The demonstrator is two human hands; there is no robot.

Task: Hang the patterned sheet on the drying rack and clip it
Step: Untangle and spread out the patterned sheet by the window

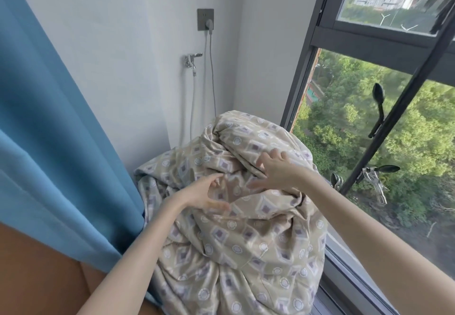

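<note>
Beige diamond-patterned fabric sheet [246,228]: bunched heap, centre to 6 o'clock, not on rack. Black metal drying-rack bar [400,108]: diagonal at 3 o'clock. Left hand [202,195], right hand [274,170]: fingers spread, released, probably touching heap top (blurred). Black-tipped clips [387,168] on bar. Step: hunting edge. Next: grip edge, lift over bar.

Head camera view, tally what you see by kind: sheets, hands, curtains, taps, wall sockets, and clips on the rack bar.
Patterned sheet: 1
Hands: 2, left hand and right hand
Blue curtain: 1
Tap: 1
Wall socket: 1
Clips on the rack bar: at least 2; the lower cluster may hold more
Total: at least 8
</note>
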